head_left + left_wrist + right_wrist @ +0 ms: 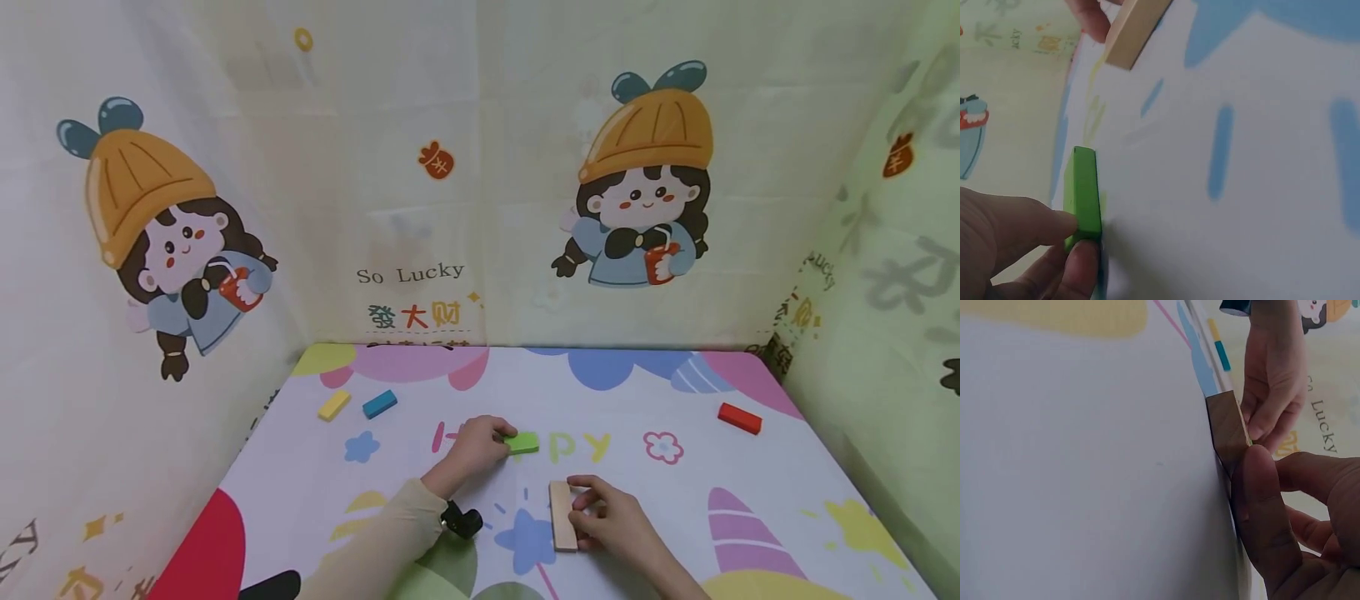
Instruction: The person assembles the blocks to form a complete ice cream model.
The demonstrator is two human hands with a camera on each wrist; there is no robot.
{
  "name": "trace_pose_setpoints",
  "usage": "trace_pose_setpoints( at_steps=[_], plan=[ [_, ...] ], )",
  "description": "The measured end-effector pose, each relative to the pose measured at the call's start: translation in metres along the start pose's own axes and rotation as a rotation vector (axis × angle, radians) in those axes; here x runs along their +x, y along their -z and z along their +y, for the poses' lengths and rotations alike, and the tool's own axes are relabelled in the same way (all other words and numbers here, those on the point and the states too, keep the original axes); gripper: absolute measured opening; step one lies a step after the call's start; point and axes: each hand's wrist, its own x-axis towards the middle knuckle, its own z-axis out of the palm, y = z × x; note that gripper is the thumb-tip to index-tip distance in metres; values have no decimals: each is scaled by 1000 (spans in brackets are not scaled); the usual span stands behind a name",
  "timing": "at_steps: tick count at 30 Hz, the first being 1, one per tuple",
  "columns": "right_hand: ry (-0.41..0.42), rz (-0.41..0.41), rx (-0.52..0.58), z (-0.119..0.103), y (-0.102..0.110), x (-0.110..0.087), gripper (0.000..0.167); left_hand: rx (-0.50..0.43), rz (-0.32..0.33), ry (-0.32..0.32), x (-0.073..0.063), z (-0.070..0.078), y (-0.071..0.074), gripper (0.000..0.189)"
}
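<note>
My left hand [480,442] pinches the left end of a green block [524,442] between thumb and fingers, close over the printed tabletop. The left wrist view shows the thumb on one face of that block and a fingertip under its near end. Nearer me and to the right, a plain wooden block [562,517] lies lengthwise away from me. My right hand [611,517] holds it from the right side, with the index finger by its far end and the thumb [1259,487] against its side. Part of the wooden block is hidden behind that thumb in the right wrist view.
A yellow block [334,406] and a blue block [380,404] lie at the back left of the table. Toward the back right lies a red block [740,418]. A printed cloth [525,317] hangs behind the table and along both sides.
</note>
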Motion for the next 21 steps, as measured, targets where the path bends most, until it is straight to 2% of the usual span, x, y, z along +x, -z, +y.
trace_pose_setpoints(
  at_steps=[5, 10, 13, 15, 19, 21],
  plan=[
    [-9, 32, -74, -3, 2, 3, 41, 40, -9, -49, 0, 11, -15, 24],
    [16, 101, -87, -6, 7, 15, 34, 85, 63, -78, -12, 19, -22, 26],
    [46, 117, 9, -8, 11, 25, 36, 43, 102, -62, -23, 23, -23, 31],
    [65, 93, 126, -9, 13, 32, 40, -36, 114, -41, -31, 25, -23, 35],
    [55, -8, 365, -10, 15, 41, 47, -217, 82, 43, -45, 27, -20, 46],
    [42, -59, 436, -10, 15, 43, 50, -300, 52, 79, -51, 27, -20, 51]
  ],
)
